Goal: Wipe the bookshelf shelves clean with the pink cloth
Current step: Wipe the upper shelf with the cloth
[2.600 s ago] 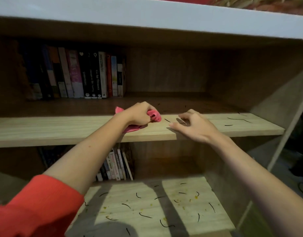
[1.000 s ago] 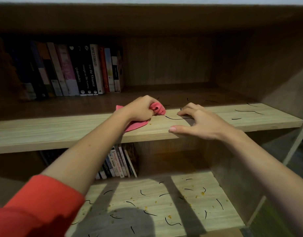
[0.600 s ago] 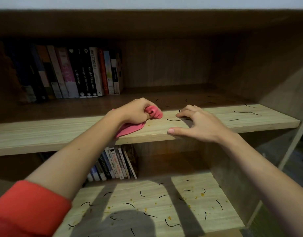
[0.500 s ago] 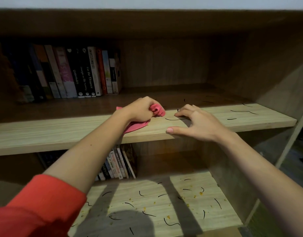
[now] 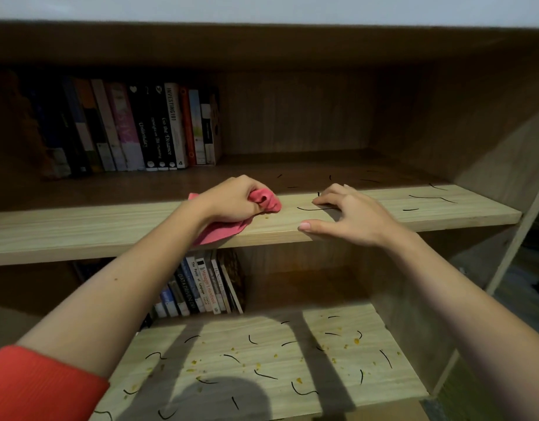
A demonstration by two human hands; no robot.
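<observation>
My left hand (image 5: pixel 231 199) grips a bunched pink cloth (image 5: pixel 266 202) on the upper wooden shelf (image 5: pixel 79 229); a flat corner of the cloth hangs over the shelf's front edge. Just right of it, my right hand (image 5: pixel 350 217) rests on the same shelf, fingers spread and bent, thumb along the front edge. Thin black strands (image 5: pixel 313 208) and small crumbs lie on the board between and to the right of my hands. The lower shelf (image 5: pixel 383 381) is littered with several black strands and yellow crumbs.
A row of upright books (image 5: pixel 152 126) stands at the back left of the upper shelf. Leaning books (image 5: pixel 201 284) fill the back of the lower shelf. The bookcase's side panel (image 5: pixel 505 153) closes the right.
The cloth in my left hand has shifted slightly right along the upper shelf. My right hand stays planted at the front edge. The view has dipped and drifted a little.
</observation>
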